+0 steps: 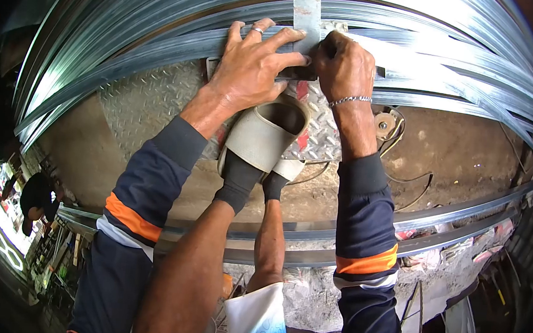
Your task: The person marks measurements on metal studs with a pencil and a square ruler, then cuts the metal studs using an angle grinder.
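My left hand [253, 64] lies across a galvanized steel strip [182, 46], fingers curled over its far side. Its index finger and thumb press against a metal square, whose flat grey blade [306, 11] points away from me across the steel. The square's dark stock [301, 73] shows between my hands. Right beside the blade, my right hand [346, 65] is closed in a fist-like pinch. What it grips is hidden by the fingers.
Many long steel profiles [166, 5] lie behind my hands. Below is a checkered metal plate [148, 102], with my sandalled foot [259, 142] on it. A round part with cables [384, 124] sits on the right. More profiles [315, 259] cross nearer me. Another person [36, 200] is at far left.
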Action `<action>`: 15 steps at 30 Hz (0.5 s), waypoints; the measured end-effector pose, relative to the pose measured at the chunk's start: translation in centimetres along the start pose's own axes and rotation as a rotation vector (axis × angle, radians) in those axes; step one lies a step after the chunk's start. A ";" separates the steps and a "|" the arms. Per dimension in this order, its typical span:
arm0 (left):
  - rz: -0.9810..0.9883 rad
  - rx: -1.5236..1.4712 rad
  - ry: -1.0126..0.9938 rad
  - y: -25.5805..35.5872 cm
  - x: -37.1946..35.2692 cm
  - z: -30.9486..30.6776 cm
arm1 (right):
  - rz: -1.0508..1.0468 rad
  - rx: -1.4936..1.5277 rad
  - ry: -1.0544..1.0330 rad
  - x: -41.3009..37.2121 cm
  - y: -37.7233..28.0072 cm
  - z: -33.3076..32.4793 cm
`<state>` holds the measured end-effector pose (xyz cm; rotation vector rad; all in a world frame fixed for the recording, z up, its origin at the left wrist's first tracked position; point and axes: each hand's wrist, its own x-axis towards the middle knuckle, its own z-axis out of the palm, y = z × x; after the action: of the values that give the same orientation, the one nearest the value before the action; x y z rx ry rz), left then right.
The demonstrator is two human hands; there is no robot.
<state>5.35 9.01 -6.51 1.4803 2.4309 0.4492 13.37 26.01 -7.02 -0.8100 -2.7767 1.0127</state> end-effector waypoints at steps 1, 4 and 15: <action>0.004 0.016 0.034 0.1 -0.1 0.0 | 0.013 0.000 -0.046 -0.5 0.1 -0.3; 0.004 0.006 0.032 0.1 -0.1 0.1 | -0.016 -0.028 -0.206 -3.6 2.8 -0.3; 0.027 -0.014 0.034 0.1 -0.1 0.2 | 0.054 0.053 -0.345 -2.4 7.6 -8.6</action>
<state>5.53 8.96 -6.65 1.5133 2.4311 0.5000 20.96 34.69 -4.80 -0.7719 -3.0040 1.3454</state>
